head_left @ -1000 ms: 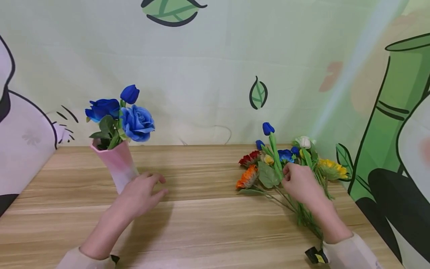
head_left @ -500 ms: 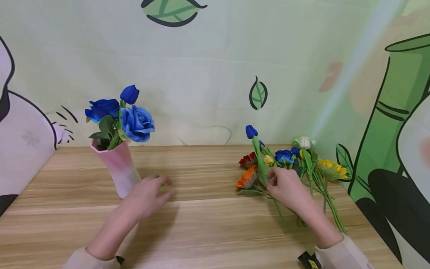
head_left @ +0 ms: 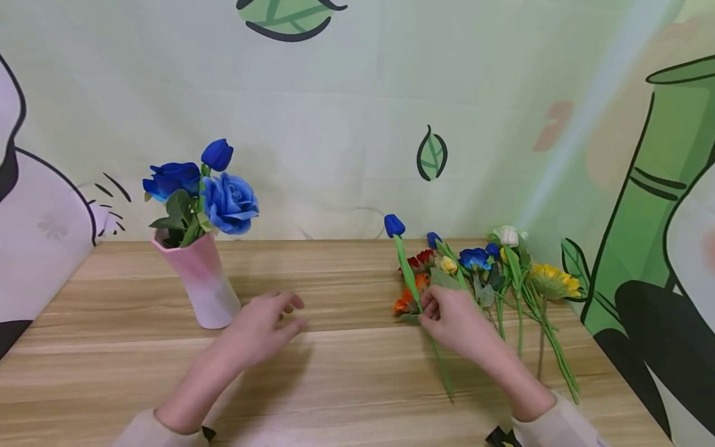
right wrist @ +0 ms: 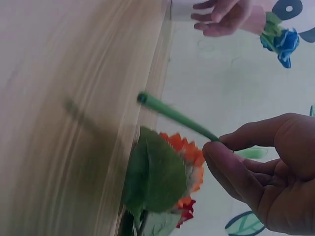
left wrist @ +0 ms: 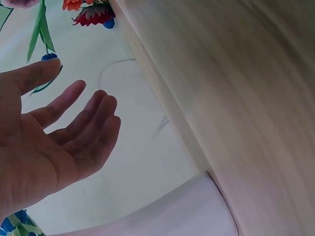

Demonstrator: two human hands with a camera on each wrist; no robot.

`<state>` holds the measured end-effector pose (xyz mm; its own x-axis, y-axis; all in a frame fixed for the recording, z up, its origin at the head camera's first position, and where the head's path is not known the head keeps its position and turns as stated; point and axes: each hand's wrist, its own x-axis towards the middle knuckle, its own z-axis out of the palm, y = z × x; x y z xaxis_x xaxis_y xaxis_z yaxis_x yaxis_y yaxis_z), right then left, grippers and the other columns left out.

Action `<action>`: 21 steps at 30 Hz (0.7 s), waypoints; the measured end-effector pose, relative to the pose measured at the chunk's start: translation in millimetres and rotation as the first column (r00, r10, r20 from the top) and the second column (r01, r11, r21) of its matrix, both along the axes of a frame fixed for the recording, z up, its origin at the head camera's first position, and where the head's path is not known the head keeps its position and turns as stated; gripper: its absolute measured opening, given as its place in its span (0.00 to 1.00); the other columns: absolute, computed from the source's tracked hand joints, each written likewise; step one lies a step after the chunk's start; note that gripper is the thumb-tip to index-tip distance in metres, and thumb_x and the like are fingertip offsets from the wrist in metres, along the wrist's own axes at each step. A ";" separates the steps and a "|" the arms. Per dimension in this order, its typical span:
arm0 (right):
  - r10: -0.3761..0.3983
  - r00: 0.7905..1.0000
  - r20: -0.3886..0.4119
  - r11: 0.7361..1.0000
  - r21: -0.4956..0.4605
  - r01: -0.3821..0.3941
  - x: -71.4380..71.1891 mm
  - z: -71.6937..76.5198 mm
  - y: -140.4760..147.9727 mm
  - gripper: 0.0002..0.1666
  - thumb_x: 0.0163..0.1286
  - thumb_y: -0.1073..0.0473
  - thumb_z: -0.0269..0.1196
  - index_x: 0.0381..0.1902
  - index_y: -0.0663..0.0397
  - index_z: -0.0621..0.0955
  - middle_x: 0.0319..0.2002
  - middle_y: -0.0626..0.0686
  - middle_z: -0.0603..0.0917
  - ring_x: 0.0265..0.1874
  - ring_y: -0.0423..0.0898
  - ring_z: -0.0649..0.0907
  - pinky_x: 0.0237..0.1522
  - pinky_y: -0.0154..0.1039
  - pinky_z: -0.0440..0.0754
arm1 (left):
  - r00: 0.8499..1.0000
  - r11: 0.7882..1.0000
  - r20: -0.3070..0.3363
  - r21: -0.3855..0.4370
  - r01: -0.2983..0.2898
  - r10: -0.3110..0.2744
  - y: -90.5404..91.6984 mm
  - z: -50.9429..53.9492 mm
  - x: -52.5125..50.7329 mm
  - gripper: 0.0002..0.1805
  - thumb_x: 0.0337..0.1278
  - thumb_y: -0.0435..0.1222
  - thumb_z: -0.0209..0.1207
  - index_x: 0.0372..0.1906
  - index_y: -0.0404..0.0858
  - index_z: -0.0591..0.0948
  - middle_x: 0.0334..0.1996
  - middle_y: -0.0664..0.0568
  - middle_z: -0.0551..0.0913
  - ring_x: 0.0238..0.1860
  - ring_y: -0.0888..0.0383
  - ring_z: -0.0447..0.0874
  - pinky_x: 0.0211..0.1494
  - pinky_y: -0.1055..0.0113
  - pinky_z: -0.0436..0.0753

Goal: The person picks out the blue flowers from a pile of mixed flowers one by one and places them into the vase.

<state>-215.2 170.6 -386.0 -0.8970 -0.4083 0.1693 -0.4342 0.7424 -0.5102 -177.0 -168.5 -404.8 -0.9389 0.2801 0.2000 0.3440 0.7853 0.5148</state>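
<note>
Between thumb and forefinger, my right hand [head_left: 460, 323] pinches the green stem [right wrist: 179, 118] of a blue tulip [head_left: 394, 226]. The tulip is tilted, its bud up and to the left, its stem end [head_left: 449, 388] pointing down over the table. My left hand [head_left: 262, 329] holds nothing; its fingers [left wrist: 93, 123] are loosely bent, with the thumb apart. It hovers just right of a pink and white vase [head_left: 203, 279]. Out of that vase rise a light blue rose [head_left: 230, 203], a dark blue rose [head_left: 173, 180] and a blue tulip [head_left: 217, 154].
Right of centre, several flowers lie on the wooden table [head_left: 335, 372]: an orange flower [head_left: 404, 302], a red flower [head_left: 422, 259], a blue rose [head_left: 475, 258], a white flower [head_left: 507, 236] and a yellow sunflower [head_left: 554, 282]. A printed cloth [head_left: 335, 124] hangs behind the table.
My right hand has moved left and a little down, drawing the blue tulip off the other flowers. The left hand has drifted slightly right, away from the vase.
</note>
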 end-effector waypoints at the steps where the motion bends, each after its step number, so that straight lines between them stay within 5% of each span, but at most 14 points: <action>1: 0.006 1.000 0.008 1.000 -0.004 -0.005 0.8 -0.7 -2.0 0.08 0.61 0.72 0.70 0.36 0.62 0.81 0.26 0.46 0.81 0.27 0.41 0.79 0.30 0.37 0.81 | 1.000 1.000 -0.002 0.010 0.008 -0.008 1.2 -0.1 -0.1 0.13 0.66 0.39 0.67 0.49 0.37 0.83 0.44 0.43 0.85 0.46 0.45 0.85 0.48 0.49 0.84; 21: 0.115 0.990 0.075 0.989 -0.099 -0.108 18.4 -3.8 -32.6 0.10 0.60 0.73 0.70 0.38 0.63 0.82 0.28 0.45 0.81 0.28 0.39 0.81 0.31 0.32 0.83 | 0.993 0.987 -0.013 0.110 0.114 -0.113 17.2 6.3 1.8 0.09 0.66 0.37 0.66 0.46 0.36 0.85 0.42 0.47 0.85 0.41 0.54 0.83 0.46 0.58 0.83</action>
